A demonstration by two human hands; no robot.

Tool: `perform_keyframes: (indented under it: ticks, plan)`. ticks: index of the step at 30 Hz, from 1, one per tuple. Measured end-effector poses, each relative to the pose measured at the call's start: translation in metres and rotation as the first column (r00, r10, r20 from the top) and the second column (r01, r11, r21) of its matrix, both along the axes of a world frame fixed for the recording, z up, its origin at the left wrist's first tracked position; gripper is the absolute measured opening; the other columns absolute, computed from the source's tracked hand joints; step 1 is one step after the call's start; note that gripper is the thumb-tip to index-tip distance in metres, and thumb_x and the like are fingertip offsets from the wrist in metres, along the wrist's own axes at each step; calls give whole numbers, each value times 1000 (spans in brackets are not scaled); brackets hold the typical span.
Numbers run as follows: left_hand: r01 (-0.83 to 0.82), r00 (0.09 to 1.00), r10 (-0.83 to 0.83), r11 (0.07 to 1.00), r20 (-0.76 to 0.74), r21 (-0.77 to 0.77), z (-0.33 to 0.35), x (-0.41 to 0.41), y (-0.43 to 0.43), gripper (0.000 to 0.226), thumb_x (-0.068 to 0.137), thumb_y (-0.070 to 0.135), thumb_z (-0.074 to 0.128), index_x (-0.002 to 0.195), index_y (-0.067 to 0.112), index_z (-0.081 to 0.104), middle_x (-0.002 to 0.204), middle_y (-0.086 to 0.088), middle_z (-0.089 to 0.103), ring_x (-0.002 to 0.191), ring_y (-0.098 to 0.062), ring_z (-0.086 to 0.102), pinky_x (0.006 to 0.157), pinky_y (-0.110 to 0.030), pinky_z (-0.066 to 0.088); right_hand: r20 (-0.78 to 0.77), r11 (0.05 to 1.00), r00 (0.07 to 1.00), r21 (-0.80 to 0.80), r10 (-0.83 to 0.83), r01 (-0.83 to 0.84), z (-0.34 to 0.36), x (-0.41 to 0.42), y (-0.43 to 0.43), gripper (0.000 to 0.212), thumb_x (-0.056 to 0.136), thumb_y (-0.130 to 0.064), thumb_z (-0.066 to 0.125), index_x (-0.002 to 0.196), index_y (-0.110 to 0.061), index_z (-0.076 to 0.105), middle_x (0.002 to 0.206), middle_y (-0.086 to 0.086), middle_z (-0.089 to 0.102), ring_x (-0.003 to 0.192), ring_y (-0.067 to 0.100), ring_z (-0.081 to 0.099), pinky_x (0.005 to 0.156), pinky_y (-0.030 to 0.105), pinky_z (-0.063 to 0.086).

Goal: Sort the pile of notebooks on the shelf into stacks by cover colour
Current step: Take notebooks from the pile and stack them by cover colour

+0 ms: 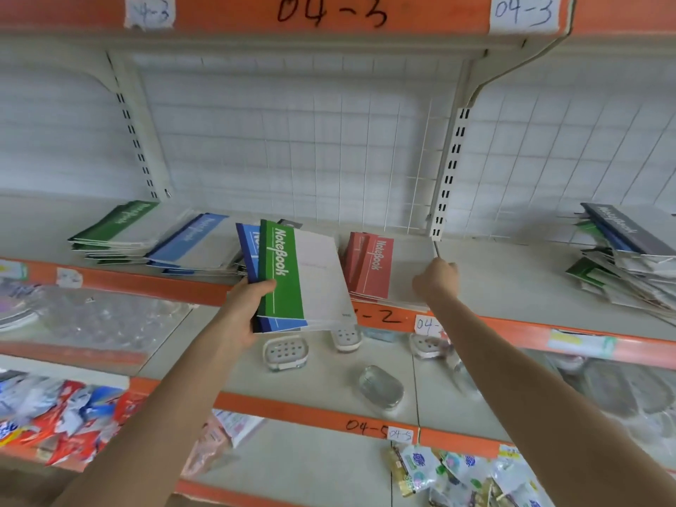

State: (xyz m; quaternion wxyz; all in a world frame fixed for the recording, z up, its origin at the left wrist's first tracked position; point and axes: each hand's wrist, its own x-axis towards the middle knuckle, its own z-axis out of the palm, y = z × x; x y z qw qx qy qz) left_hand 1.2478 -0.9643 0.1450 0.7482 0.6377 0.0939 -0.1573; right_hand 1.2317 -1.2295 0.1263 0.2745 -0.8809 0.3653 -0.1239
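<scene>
While the left grip (252,305) clasps a green notebook (292,272) stacked on a blue notebook (248,250), thumb pressed across the green spine and fingers hidden beneath, the right grip (435,278) sits at the right edge of the red stack (369,265), knuckles toward the camera and fingers curled. Whether it holds a cover or only touches one cannot be told from this angle.

The held pair is tilted up off the shelf (512,272), in front of the gap between the blue stack (194,243) and the red stack. A green stack (113,228) lies furthest left, with the blue stack just beside it and partly overlapping its right side. All three lie flat on the same shelf, spines to the left.

Well apart, at the far right of the shelf, a mixed pile (629,258) of notebooks leans unevenly, a dark-spined one on top and green covers poking out below.

A white wire grid (292,140) backs the shelf. Handwritten "04-3" marks the orange edge (329,12) above. On the shelf below stand pale soap dishes (285,351) and a clear oval dish (380,387); bright packets (66,415) crowd the lower left.
</scene>
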Motion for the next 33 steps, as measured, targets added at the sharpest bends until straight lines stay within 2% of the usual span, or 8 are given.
perform_keyframes:
  ticks: [5, 9, 12, 16, 23, 26, 31, 33]
  plan:
    - [-34, 999, 35, 999, 35, -39, 6, 8, 29, 24, 96, 12, 51, 120, 12, 53, 108, -11, 61, 77, -22, 60, 61, -35, 48, -98, 967, 995, -252, 19, -43, -2, 5, 23, 40, 90, -11, 46, 129, -10, 44, 133, 16, 37, 124, 33, 33, 100, 41, 34]
    - [-34, 997, 37, 999, 68, -36, 1, 13, 42, 23, 96, 11, 51, 118, 16, 53, 109, -10, 61, 79, -22, 61, 64, -35, 48, 122, 897, 931, -338, 343, -286, -2, 16, 69, 36, 90, -14, 47, 125, -8, 53, 127, 14, 49, 118, 32, 41, 97, 36, 34]
    - [-36, 997, 37, 999, 68, -22, -5, 14, 51, 22, 95, 13, 52, 116, 19, 53, 104, -7, 64, 81, -20, 62, 60, -32, 49, 257, 882, 848, -43, 463, -469, 3, 25, 116, 34, 92, -21, 46, 121, -5, 56, 113, 12, 61, 102, 29, 57, 86, 32, 46]
    - [-110, 991, 111, 994, 71, -27, -14, 18, 76, 24, 94, 12, 54, 117, 20, 53, 109, -7, 63, 88, -23, 62, 66, -32, 49, 239, 786, 870, 374, 432, -493, 5, 48, 165, 37, 85, -33, 59, 112, -7, 57, 102, 5, 64, 89, 22, 64, 74, 31, 55]
    - [-261, 962, 260, 965, 77, 2, -23, 44, 143, 24, 93, 12, 56, 117, 16, 54, 90, -2, 64, 78, -18, 62, 63, -29, 48, 301, 714, 805, 373, 511, -593, -1, 98, 235, 14, 76, -17, 71, 85, -9, 63, 97, 9, 68, 90, 24, 65, 82, 39, 55]
    - [-325, 944, 325, 946, 51, -10, -26, 66, 174, 31, 92, 17, 58, 122, 15, 53, 94, -4, 65, 83, -21, 64, 68, -33, 50, 287, 691, 769, 339, 571, -639, 4, 128, 266, 26, 79, -18, 69, 99, -4, 58, 96, 6, 63, 87, 20, 59, 73, 29, 49]
    - [-377, 925, 377, 926, 41, -11, -18, 117, 219, 29, 95, 26, 53, 122, 14, 51, 94, -5, 65, 80, -22, 63, 66, -33, 50, 326, 666, 772, 391, 545, -635, 8, 191, 313, 28, 78, -13, 66, 102, -6, 55, 102, 7, 64, 93, 24, 62, 75, 33, 53]
    - [-383, 923, 383, 924, 47, -4, -14, 141, 232, 29, 96, 27, 52, 122, 14, 51, 92, -4, 64, 78, -20, 62, 63, -33, 50, 343, 668, 782, 408, 520, -623, 10, 215, 325, 31, 78, -12, 64, 108, -5, 56, 102, 10, 65, 89, 24, 62, 62, 27, 50]
